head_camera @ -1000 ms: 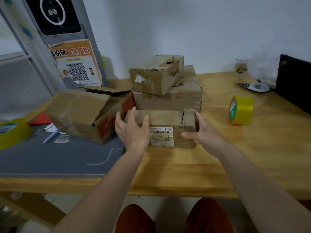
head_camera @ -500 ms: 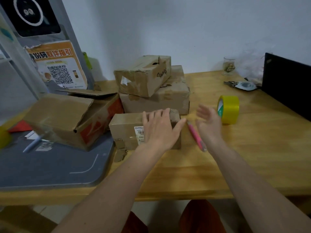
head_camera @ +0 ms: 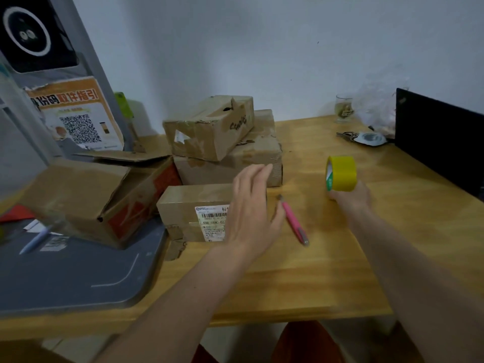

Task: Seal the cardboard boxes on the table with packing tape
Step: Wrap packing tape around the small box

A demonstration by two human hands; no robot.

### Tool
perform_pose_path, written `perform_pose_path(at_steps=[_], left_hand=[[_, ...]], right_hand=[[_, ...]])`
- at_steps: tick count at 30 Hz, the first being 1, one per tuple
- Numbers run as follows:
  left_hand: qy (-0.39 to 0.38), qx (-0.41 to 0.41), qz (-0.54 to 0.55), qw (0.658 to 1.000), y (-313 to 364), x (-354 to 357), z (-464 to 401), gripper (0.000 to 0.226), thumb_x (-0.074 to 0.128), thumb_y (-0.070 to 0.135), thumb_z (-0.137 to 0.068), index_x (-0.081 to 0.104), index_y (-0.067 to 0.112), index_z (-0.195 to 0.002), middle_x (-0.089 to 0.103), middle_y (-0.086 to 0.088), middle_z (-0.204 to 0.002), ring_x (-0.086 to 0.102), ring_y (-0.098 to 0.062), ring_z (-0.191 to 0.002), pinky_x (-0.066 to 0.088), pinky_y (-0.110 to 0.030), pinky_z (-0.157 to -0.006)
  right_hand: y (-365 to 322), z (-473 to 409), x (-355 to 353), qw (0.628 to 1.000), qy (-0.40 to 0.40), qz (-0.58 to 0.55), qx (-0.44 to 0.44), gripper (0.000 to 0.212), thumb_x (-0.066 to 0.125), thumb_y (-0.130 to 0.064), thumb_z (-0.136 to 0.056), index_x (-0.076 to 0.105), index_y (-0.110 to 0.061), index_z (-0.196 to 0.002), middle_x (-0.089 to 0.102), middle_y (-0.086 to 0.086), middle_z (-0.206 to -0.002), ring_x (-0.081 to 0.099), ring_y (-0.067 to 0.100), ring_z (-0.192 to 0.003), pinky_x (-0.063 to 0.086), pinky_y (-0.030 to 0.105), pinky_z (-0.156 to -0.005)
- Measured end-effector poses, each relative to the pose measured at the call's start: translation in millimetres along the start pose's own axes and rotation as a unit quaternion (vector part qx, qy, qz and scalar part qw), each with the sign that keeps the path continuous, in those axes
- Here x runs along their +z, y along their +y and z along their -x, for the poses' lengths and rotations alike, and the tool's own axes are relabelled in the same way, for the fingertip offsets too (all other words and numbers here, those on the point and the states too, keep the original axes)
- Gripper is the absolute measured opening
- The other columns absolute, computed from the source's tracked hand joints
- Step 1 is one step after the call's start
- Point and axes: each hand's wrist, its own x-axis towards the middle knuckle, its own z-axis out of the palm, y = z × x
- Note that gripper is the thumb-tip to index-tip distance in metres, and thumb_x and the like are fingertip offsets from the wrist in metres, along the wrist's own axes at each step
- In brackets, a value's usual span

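Setting: wooden table (head_camera: 301,279) against a pale wall; grey mat (head_camera: 68,273) over its left part.
Nearest box: small cardboard box (head_camera: 193,205) with shipping label (head_camera: 212,221), flaps down, lying near table edge, partly on the mat corner.
Stack: flat cardboard box (head_camera: 230,166) behind it, torn box (head_camera: 212,127) on top, ragged hole in its near face.
Open box: large box (head_camera: 86,197) at left on the mat, one flap up, not closed.
Tape: yellow packing tape roll (head_camera: 340,174) standing on edge, well right of the boxes.
Cutter: pink utility knife (head_camera: 293,221) flat on the table between small box and tape.
Left hand (head_camera: 251,213): fingers straight, palm over right end of small box, apparently pressing it; grips nothing.
Right hand (head_camera: 351,197): at base of tape roll, touching it; fingers hidden behind roll and blurred, grip cannot be told.
Clutter: keys (head_camera: 348,134), glass (head_camera: 344,108), black laptop lid (head_camera: 437,137) at far right; QR poster (head_camera: 76,119) at left.
Progress: early, by the look; no yellow strip visible on any box.
Left to do: lift roll, pull strip, seal small box seam, cut, then the other three boxes.
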Motion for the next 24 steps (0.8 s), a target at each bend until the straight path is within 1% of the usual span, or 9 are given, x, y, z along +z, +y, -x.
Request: perform_pose_path(at_steps=[2,5,6,9,12,15,18,22,24], left_hand=[[-0.007,0.032,0.022,0.999,7.4,2.3,4.3,0.058,0.064,0.014,-0.087,0.047,0.004,-0.141,0.049,-0.009,-0.136,0.039,-0.018,-0.131,0.017,-0.009,-0.112],[-0.078,0.020,0.047,0.996,18.8,6.1,9.2,0.061,0.064,0.014,-0.089,0.042,0.008,-0.146,0.047,-0.006,-0.139,0.038,-0.015,-0.133,0.011,-0.002,-0.108],[-0.104,0.009,0.053,0.993,21.8,9.0,11.1,0.062,0.062,0.017,-0.091,0.038,0.011,-0.148,0.044,-0.003,-0.142,0.036,-0.012,-0.135,0.014,-0.004,-0.109],[-0.138,-0.023,0.085,0.987,27.2,16.5,12.0,0.064,0.060,0.019,-0.094,0.032,0.017,-0.152,0.037,0.001,-0.148,0.036,-0.007,-0.135,0.031,-0.024,-0.114],[-0.136,-0.067,0.124,0.981,36.1,16.1,6.0,0.067,0.061,0.017,-0.094,0.029,0.019,-0.152,0.036,0.001,-0.148,0.040,-0.008,-0.131,0.034,-0.030,-0.114],[-0.090,-0.117,0.171,0.974,43.0,9.6,-5.0,0.072,0.062,0.011,-0.092,0.027,0.015,-0.154,0.032,0.000,-0.151,0.032,-0.011,-0.139,0.031,-0.035,-0.118],[-0.032,-0.171,0.216,0.961,42.7,-2.1,-17.9,0.075,0.062,0.006,-0.091,0.023,0.014,-0.155,0.028,-0.002,-0.155,0.029,-0.013,-0.144,0.028,-0.038,-0.120],[-0.016,-0.260,0.276,0.925,28.2,-22.5,-31.9,0.075,0.052,0.001,-0.094,0.018,0.022,-0.158,0.021,0.003,-0.163,0.024,-0.018,-0.149,0.026,-0.041,-0.122],[-0.018,-0.275,0.299,0.913,23.3,-30.8,-32.6,0.074,0.046,-0.004,-0.094,0.020,0.024,-0.158,0.024,0.004,-0.163,0.026,-0.017,-0.148,0.027,-0.037,-0.121]], right_hand=[[-0.7,4.3,-3.2,0.999,0.007,-0.038,-0.008,0.044,0.073,-0.003,-0.079,0.056,-0.003,-0.119,0.057,0.012,-0.105,0.053,0.023,-0.089,0.037,0.030,-0.070],[3.3,14.4,-4.5,0.995,0.030,-0.094,-0.027,0.044,0.072,-0.001,-0.077,0.057,-0.009,-0.118,0.056,0.009,-0.098,0.054,0.021,-0.084,0.039,0.030,-0.069],[3.5,18.0,-5.9,0.992,0.031,-0.119,-0.036,0.044,0.073,-0.001,-0.076,0.058,-0.012,-0.115,0.058,0.008,-0.097,0.055,0.021,-0.083,0.040,0.029,-0.069],[-8.7,23.7,-16.8,0.974,0.009,-0.206,-0.096,0.043,0.076,0.000,-0.072,0.058,-0.018,-0.107,0.063,0.004,-0.094,0.059,0.015,-0.079,0.046,0.029,-0.071],[-41.0,33.5,-32.9,0.952,-0.075,-0.260,-0.143,0.034,0.074,0.000,-0.076,0.060,-0.019,-0.102,0.068,0.000,-0.092,0.064,0.011,-0.083,0.051,0.029,-0.075],[-62.1,50.0,-43.6,0.918,-0.194,-0.328,-0.108,0.021,0.067,-0.003,-0.083,0.061,-0.016,-0.098,0.070,0.004,-0.096,0.067,0.024,-0.104,0.051,0.042,-0.095],[-65.9,70.3,-45.5,0.871,-0.285,-0.395,-0.069,0.014,0.060,-0.008,-0.086,0.058,-0.013,-0.099,0.070,0.010,-0.101,0.066,0.033,-0.108,0.048,0.050,-0.099],[-65.5,94.7,-38.5,0.813,-0.374,-0.443,-0.053,0.040,0.059,-0.014,-0.083,0.055,-0.013,-0.123,0.064,0.020,-0.126,0.061,0.038,-0.116,0.046,0.052,-0.100],[-67.4,103.9,-33.0,0.793,-0.404,-0.454,-0.041,0.048,0.059,-0.016,-0.082,0.050,-0.014,-0.129,0.061,0.023,-0.129,0.059,0.040,-0.118,0.045,0.054,-0.102]])
